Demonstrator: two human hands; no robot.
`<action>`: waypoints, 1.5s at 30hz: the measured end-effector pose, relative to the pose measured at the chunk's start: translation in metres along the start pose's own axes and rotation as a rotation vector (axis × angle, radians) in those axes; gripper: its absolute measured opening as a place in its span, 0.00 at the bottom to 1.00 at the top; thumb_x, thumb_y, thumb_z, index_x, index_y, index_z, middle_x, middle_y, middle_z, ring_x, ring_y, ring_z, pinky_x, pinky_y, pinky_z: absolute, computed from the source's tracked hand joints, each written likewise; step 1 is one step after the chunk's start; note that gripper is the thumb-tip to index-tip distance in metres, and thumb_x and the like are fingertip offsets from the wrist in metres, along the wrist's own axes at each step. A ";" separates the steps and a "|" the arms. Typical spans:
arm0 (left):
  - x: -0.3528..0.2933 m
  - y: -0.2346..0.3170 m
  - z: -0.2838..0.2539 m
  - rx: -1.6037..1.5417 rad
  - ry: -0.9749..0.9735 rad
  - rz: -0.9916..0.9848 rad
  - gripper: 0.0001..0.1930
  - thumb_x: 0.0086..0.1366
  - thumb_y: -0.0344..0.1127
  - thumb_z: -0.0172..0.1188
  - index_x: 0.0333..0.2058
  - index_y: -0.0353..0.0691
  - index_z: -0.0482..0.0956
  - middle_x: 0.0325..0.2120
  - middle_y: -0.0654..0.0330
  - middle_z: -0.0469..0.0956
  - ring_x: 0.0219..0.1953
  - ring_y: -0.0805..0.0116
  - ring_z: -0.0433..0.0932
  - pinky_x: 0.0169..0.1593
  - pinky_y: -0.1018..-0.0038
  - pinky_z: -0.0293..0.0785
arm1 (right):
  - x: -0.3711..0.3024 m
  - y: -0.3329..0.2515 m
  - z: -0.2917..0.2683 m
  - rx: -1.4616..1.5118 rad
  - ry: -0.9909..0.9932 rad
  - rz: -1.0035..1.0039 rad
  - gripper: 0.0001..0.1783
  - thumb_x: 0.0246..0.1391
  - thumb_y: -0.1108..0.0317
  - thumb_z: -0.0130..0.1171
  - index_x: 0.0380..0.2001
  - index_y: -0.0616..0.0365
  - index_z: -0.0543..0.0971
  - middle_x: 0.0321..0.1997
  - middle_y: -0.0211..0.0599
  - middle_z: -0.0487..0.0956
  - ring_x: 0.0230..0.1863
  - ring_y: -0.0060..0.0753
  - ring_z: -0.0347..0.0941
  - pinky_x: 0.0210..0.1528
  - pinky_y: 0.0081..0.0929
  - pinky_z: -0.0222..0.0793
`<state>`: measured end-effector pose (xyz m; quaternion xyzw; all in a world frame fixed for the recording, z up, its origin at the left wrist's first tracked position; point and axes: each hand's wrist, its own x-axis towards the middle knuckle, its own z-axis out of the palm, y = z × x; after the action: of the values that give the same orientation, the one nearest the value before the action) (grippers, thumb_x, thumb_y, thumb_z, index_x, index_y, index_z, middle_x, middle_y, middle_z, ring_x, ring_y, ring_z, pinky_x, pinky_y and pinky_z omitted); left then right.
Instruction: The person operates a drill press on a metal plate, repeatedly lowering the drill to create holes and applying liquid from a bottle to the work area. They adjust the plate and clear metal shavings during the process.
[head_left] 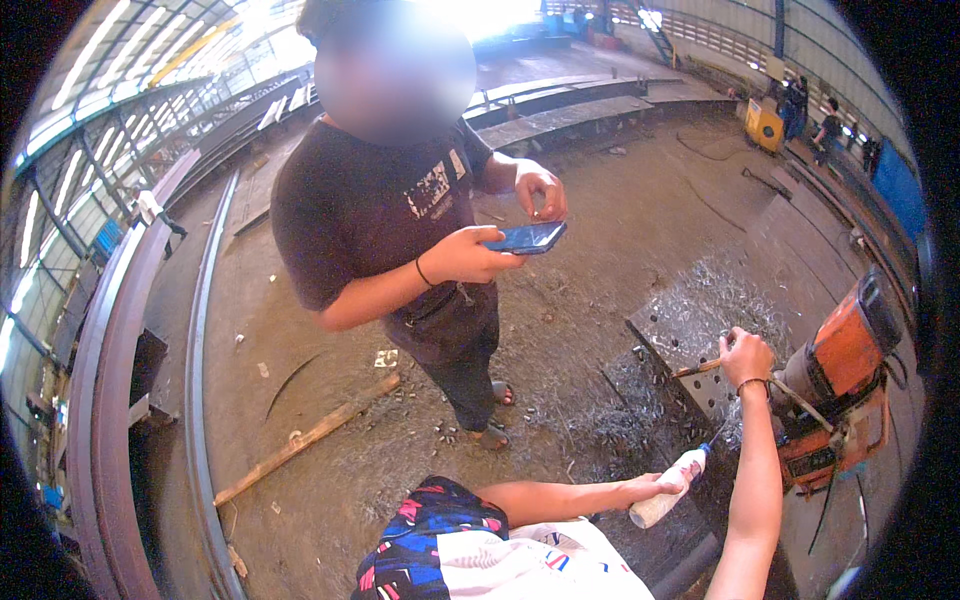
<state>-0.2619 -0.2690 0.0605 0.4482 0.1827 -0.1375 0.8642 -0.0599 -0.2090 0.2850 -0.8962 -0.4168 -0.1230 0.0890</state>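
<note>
My left hand (pixel 650 489) is closed around a plastic bottle (pixel 655 508) with milky liquid and a blue cap, tilted with its narrow tip toward the drilling area. Beyond it, my right hand (pixel 747 358) has its fingers curled at the handles of an orange drilling machine (pixel 855 325); the gripped part is mostly hidden. One slim brown handle (pixel 697 368) points left from that hand, and a metal handle rod (pixel 805 402) slants down on the other side. Below lies a dark steel plate (pixel 690 345) with round holes, strewn with silvery metal shavings (pixel 720 295).
Facing me, a person in a dark T-shirt (pixel 370 210) holds a phone (pixel 530 238). Long steel beams (pixel 110 380) run along the left, and a wooden plank (pixel 305 440) lies on the ground. A yellow machine (pixel 763 124) and other people are farther back.
</note>
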 end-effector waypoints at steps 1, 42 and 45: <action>0.001 -0.001 0.005 -0.004 0.005 0.004 0.35 0.60 0.54 0.64 0.60 0.40 0.66 0.42 0.60 0.77 0.38 0.67 0.78 0.41 0.68 0.75 | 0.002 0.002 0.002 0.011 0.005 0.000 0.14 0.51 0.52 0.61 0.27 0.50 0.83 0.28 0.48 0.82 0.32 0.54 0.80 0.35 0.48 0.76; 0.018 -0.001 0.037 0.141 0.106 -0.009 0.37 0.58 0.55 0.64 0.59 0.38 0.68 0.44 0.58 0.77 0.42 0.65 0.78 0.45 0.67 0.74 | 0.001 -0.002 0.004 0.026 -0.023 -0.017 0.17 0.52 0.52 0.61 0.33 0.55 0.83 0.32 0.50 0.83 0.36 0.54 0.81 0.41 0.47 0.77; 0.027 -0.005 0.026 0.098 0.029 -0.031 0.37 0.57 0.54 0.66 0.60 0.38 0.68 0.44 0.59 0.77 0.43 0.66 0.78 0.45 0.67 0.74 | -0.001 0.001 0.005 0.021 -0.007 -0.026 0.17 0.52 0.52 0.61 0.34 0.54 0.83 0.31 0.50 0.83 0.36 0.54 0.81 0.40 0.47 0.77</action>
<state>-0.2351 -0.2955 0.0591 0.4888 0.1951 -0.1532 0.8364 -0.0591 -0.2088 0.2798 -0.8903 -0.4298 -0.1168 0.0953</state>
